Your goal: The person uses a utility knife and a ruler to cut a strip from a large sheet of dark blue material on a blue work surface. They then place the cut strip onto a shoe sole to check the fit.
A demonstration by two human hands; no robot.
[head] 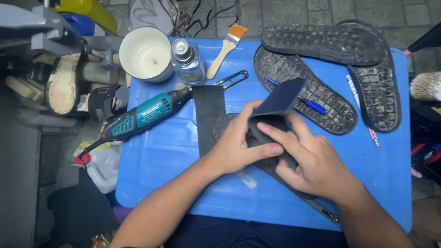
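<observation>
Both my hands meet at the middle of a blue plastic lid [161, 160]. My left hand [236, 147] and my right hand [308, 158] together grip a dark, stiff sheet [280, 98] that is bent upward, its flap rising above my fingers. Beneath my hands lies a black shoe sole [219, 125], mostly hidden. A black rectangular strip of material [207, 115] lies flat just left of my left hand.
A teal rotary tool [142, 115] lies at the left. Behind it stand a white cup [146, 54], a glass bottle [187, 59] and a paintbrush [225, 48]. Several black soles [321, 41] and a blue pen [314, 106] lie at the right. A shoe last [62, 85] sits at far left.
</observation>
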